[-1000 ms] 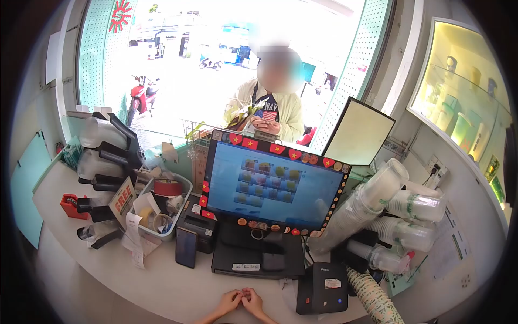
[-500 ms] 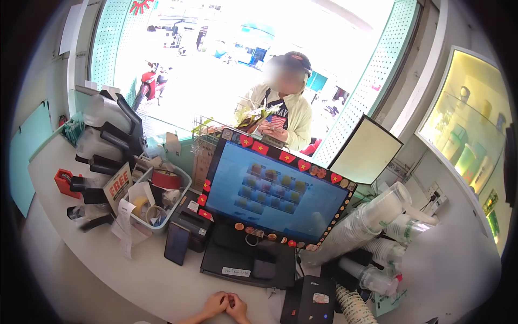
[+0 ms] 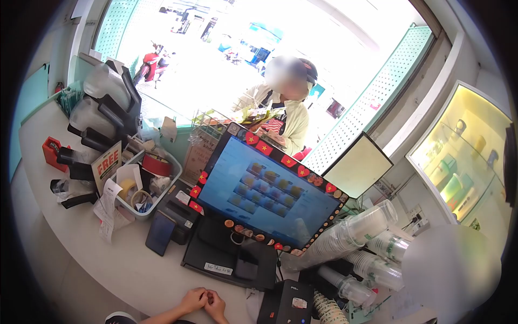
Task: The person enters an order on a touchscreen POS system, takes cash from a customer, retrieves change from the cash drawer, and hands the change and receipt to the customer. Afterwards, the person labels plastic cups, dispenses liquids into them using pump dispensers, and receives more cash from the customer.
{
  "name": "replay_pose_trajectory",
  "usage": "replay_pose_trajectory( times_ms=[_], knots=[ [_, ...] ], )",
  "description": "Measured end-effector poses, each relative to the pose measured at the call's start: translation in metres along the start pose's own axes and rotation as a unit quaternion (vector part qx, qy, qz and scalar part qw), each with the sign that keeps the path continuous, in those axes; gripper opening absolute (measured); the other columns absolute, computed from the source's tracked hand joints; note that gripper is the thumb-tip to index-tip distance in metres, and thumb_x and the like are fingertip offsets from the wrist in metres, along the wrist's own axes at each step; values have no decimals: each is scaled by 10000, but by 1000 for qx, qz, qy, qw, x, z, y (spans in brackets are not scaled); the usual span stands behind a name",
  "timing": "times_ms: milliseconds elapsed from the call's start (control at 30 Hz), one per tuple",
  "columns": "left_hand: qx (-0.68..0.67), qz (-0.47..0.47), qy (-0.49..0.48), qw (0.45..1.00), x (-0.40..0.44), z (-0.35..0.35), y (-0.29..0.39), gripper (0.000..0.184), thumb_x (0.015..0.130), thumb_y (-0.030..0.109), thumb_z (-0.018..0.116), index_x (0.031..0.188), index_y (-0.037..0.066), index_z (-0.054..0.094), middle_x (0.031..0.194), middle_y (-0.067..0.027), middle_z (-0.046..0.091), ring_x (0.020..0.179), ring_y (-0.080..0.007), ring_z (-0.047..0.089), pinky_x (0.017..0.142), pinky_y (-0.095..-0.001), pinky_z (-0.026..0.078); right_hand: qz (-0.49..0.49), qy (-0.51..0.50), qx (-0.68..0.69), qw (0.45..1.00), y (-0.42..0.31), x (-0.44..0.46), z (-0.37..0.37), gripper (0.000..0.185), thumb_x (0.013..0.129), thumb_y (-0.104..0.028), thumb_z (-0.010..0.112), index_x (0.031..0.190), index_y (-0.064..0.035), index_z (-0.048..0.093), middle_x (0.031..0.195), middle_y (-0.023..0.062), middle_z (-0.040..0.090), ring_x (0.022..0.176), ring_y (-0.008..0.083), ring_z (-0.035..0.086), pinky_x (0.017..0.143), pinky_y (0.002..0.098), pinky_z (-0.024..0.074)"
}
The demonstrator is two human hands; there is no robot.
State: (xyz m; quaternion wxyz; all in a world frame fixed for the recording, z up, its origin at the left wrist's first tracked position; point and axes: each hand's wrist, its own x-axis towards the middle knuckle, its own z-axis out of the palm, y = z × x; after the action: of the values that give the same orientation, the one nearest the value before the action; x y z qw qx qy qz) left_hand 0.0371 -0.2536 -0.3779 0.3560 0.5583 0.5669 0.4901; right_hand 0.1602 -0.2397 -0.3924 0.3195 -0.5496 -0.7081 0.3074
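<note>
On the counter's near edge rest my left hand (image 3: 194, 300) and my right hand (image 3: 215, 305), side by side with their fingers curled and touching. Both are closed, and no object shows in them. Just beyond them is the black cash drawer (image 3: 208, 258) with a handwritten label, under a monitor (image 3: 264, 189) bordered with flag and heart stickers. A black box-shaped device (image 3: 286, 302) lies to the right of my hands. A dark phone (image 3: 161, 233) leans upright to the left of the drawer, against a small black printer (image 3: 176, 213).
Left on the counter (image 3: 70, 227) are a basket (image 3: 145, 217) of tape rolls, a black lid holder (image 3: 102, 129) and a red tape dispenser (image 3: 54, 154). Stacked plastic cups (image 3: 345, 237) lie at the right. Past the window, a person in a helmet (image 3: 295, 119) stands facing the counter.
The view has shifted and tilted, so the counter things sit further left. My hands stay together. The person outside has tilted their head and lowered their hands slightly.
</note>
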Motion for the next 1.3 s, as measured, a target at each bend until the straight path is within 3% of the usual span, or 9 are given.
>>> replay_pose_trajectory(
  times_ms=[733, 833, 967, 1133, 1300],
  knots=[
    [-27, 12, -11, 1000, 2, -6, 2, 140, 804, 158, 533, 784, 20, 539, 733, -153, 564, 665, -322, 561, 592, -383, 447, 11, 1, -34, 999, -6, 1, -1, 249, 788, -334, 595, 970, -164, 593, 762, 51, 646, 655, 211, 634, 574, 326, 492],
    [-19, 8, 4, 1000, 2, -8, 12, 146, 808, 159, 536, 772, 17, 528, 722, -151, 557, 649, -322, 550, 579, -386, 436, -30, 40, -33, 998, -14, 2, -2, 210, 765, -262, 615, 914, -114, 609, 712, 44, 644, 559, 172, 612, 529, 284, 484],
    [5, -39, -20, 999, -5, -4, -5, 145, 806, 150, 551, 760, 14, 530, 695, -132, 550, 627, -279, 546, 565, -350, 432, -25, 51, -36, 998, -13, -1, 4, 192, 759, -228, 605, 912, -112, 607, 707, 57, 636, 570, 190, 612, 526, 295, 482],
    [19, 5, -3, 1000, 3, -8, 14, 103, 790, 117, 569, 780, 14, 565, 659, -111, 557, 568, -200, 539, 528, -299, 429, -39, 86, -11, 995, -20, 0, 1, 178, 765, -208, 592, 910, -106, 604, 695, 65, 624, 580, 195, 612, 531, 305, 481],
    [7, 32, 2, 999, 4, -6, 9, 94, 782, 99, 571, 773, 6, 583, 664, -105, 578, 554, -183, 553, 522, -291, 440, -28, 73, -25, 997, -20, 0, 1, 191, 764, -226, 598, 910, -103, 603, 701, 62, 623, 592, 193, 612, 546, 307, 485]
  ],
)
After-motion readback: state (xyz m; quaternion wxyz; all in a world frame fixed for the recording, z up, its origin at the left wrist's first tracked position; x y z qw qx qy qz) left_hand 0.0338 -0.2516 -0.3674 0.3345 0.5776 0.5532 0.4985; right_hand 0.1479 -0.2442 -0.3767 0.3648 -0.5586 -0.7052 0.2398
